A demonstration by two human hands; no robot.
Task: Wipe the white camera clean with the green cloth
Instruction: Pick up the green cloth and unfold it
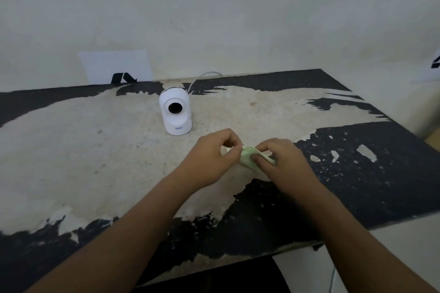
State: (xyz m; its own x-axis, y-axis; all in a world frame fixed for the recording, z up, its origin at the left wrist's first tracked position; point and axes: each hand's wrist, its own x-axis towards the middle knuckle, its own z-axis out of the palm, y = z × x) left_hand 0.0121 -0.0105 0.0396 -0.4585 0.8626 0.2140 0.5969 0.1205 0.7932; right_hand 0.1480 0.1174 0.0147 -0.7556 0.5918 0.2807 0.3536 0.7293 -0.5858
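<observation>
The white camera (176, 112) stands upright on the worn table (71, 150), its dark round lens facing me and a white cable (202, 78) running off behind it. In front of it and a little to the right, both hands hold the pale green cloth (247, 158) just above the tabletop. My left hand (214, 157) pinches the cloth's left edge between thumb and fingers. My right hand (283, 162) grips its right side, thumb pressed on top. Most of the cloth is bunched and partly hidden between the hands. Neither hand touches the camera.
The table has peeling black paint over a pale surface; its front edge runs near my forearms and its right edge slants away. A white sheet with a black mark (116, 66) leans on the wall behind the camera.
</observation>
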